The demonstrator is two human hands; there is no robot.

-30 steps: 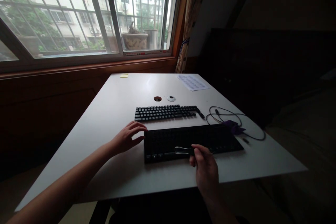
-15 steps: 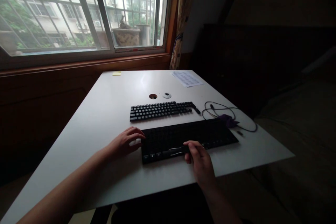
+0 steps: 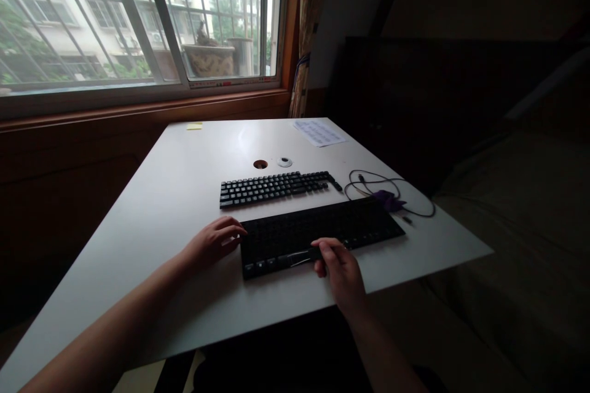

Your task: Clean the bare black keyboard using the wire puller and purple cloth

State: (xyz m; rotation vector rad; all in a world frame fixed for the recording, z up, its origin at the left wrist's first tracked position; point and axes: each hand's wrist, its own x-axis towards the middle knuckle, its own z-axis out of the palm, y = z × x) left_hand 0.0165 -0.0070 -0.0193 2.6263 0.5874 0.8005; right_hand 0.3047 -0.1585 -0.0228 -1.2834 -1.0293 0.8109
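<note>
A black keyboard (image 3: pixel 322 221), most of its keycaps off, lies slightly aslant on the white table. A few keycaps (image 3: pixel 260 266) still sit at the left of its front row. My left hand (image 3: pixel 220 238) holds the keyboard's left edge, fingertips curled over the top and thumb at the side. Over the front row, my right hand (image 3: pixel 338 267) pinches a small dark tool with thin pale prongs, which looks like a keycap puller (image 3: pixel 300 256). The prongs point left along the row; whether they grip a key is too dark to tell. Behind, loose keycaps (image 3: pixel 271 189) lie in keyboard order.
A thin cable (image 3: pixel 431 212) loops at the right by a purple cloth (image 3: pixel 389 199). Farther back are a round table hole (image 3: pixel 260 164), its white cover (image 3: pixel 284 162), printed sheets (image 3: pixel 320 133) and a yellow note (image 3: pixel 194 126). The table's front edge runs close to my right forearm.
The whole view has shifted a little as my head moved. Both hands keep nearly the same places on the keyboard, the right one still pinching the tool.
</note>
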